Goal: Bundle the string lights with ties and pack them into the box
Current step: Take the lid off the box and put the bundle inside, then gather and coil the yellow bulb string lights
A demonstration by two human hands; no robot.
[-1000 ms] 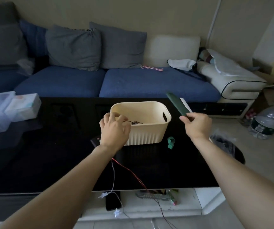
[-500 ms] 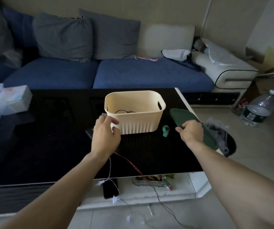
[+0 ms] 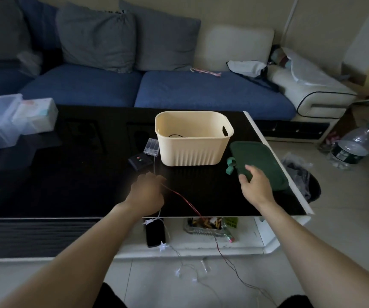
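Observation:
A cream plastic box [image 3: 193, 138] stands open on the black table [image 3: 68, 185], with a dark wire coil inside. My right hand [image 3: 255, 185] pinches the near corner of the dark green lid [image 3: 261, 160], which lies flat on the table right of the box. A green tie [image 3: 231, 166] lies between box and lid. My left hand [image 3: 147, 192], blurred, is closed on the white string-light wire [image 3: 154, 165] that runs from a clear battery case [image 3: 151, 147] left of the box. A red wire [image 3: 179, 196] leads from that hand over the table edge. Star lights [image 3: 163, 246] hang to the floor.
A small black control box [image 3: 140, 162] sits beside the battery case. Clear plastic containers [image 3: 1, 123] stand at the table's far left. A phone [image 3: 155, 232] and a snack tray [image 3: 208, 225] lie on the lower shelf. A bin [image 3: 305, 176] and a water bottle [image 3: 354, 147] stand right.
My right hand lowered the green lid from upright in the air to flat on the table. My left hand came off the box rim and drew back toward me onto the wires.

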